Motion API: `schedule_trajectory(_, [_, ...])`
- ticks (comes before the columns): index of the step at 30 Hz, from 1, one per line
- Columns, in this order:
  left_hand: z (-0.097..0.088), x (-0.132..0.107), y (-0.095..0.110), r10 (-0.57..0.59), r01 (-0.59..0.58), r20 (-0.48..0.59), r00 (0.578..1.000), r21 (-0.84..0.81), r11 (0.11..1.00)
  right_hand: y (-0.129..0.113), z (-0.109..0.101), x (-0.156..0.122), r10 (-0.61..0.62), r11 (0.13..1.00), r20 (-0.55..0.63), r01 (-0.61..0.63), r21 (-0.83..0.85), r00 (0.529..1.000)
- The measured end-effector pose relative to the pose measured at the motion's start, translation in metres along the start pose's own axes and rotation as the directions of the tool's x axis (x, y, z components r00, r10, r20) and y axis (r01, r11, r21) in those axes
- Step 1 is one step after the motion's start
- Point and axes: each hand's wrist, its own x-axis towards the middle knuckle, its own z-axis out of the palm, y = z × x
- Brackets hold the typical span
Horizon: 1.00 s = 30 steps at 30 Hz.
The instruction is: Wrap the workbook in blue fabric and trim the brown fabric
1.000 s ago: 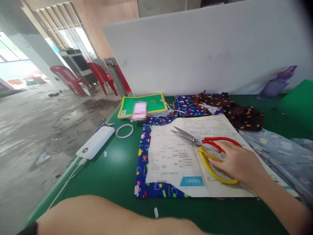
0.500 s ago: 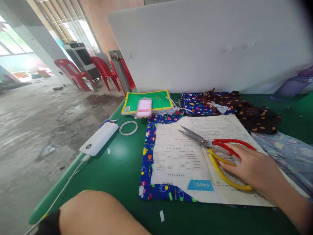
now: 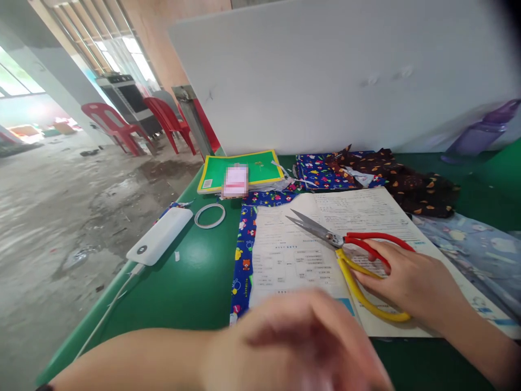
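My right hand has its fingers in the handles of a pair of scissors, one handle red and one yellow. The blades are slightly apart and point up and left over an open printed book. Blue cartoon-patterned covering borders the book's left and top edges. Close to the camera, my left hand is curled and smeared by motion. It hides the lower part of the book, and whether anything is in its fingers does not show.
On the green table lie a white power bank with a cable, a roll of tape and a green book. Brown patterned material and a purple bottle stand before a white board. Red chairs are beyond.
My left hand has come up from below into the front of the view, over the book's lower edge. My right hand keeps hold of the scissors. The view has shifted slightly.
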Motion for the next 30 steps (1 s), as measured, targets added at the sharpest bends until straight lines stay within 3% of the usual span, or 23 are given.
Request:
schedule_trajectory(1, [-0.014,0.008,0.003,-0.024,0.040,-0.126,0.992,0.129,0.991,-0.003,-0.003,0.000,0.004,1.000,0.007,-0.003,-0.008,1.000])
schedule_trajectory(2, [-0.031,0.015,0.003,-0.004,0.101,-0.307,0.952,0.301,0.948,-0.007,-0.006,0.001,0.011,1.000,0.022,-0.011,-0.007,1.000])
schedule_trajectory(3, [-0.051,0.020,-0.001,0.051,0.203,-0.484,0.874,0.459,0.865,-0.012,-0.010,0.002,0.020,1.000,0.043,-0.021,0.004,0.999])
schedule_trajectory(4, [-0.072,0.023,-0.007,0.117,0.317,-0.584,0.804,0.586,0.746,-0.017,-0.014,0.003,0.030,0.999,0.071,-0.032,0.022,0.997])
schedule_trajectory(6, [-0.113,0.022,-0.022,0.152,0.545,-0.675,0.722,0.691,0.475,-0.031,-0.024,0.005,0.046,0.996,0.151,-0.058,0.072,0.987])
schedule_trajectory(9, [-0.159,0.015,-0.038,0.116,0.636,-0.744,0.658,0.632,0.443,-0.053,-0.040,0.011,0.012,0.985,0.307,-0.064,0.160,0.952])
schedule_trajectory(11, [-0.173,0.012,-0.043,0.058,0.662,-0.774,0.630,0.576,0.480,-0.066,-0.048,0.018,-0.017,0.983,0.387,-0.054,0.173,0.922])
schedule_trajectory(15, [-0.171,0.015,-0.046,-0.011,0.628,-0.811,0.586,0.445,0.639,-0.084,-0.060,0.036,-0.035,0.991,0.463,-0.028,0.129,0.885])
schedule_trajectory(19, [-0.157,0.021,-0.047,-0.106,0.542,-0.854,0.509,0.222,0.811,-0.094,-0.068,0.054,-0.043,0.992,0.425,-0.011,0.122,0.904])
schedule_trajectory(21, [-0.151,0.023,-0.045,-0.203,0.498,-0.846,0.492,0.083,0.863,-0.098,-0.070,0.059,-0.039,0.992,0.406,-0.014,0.127,0.913])
schedule_trajectory(25, [-0.144,0.027,-0.039,-0.392,0.437,-0.770,0.503,-0.165,0.884,-0.103,-0.066,0.058,-0.026,0.990,0.399,-0.033,0.141,0.916])
schedule_trajectory(30, [-0.138,0.034,-0.034,-0.487,0.377,-0.770,0.411,-0.343,0.860,-0.106,-0.055,0.047,-0.070,0.990,0.418,0.013,0.139,0.906])
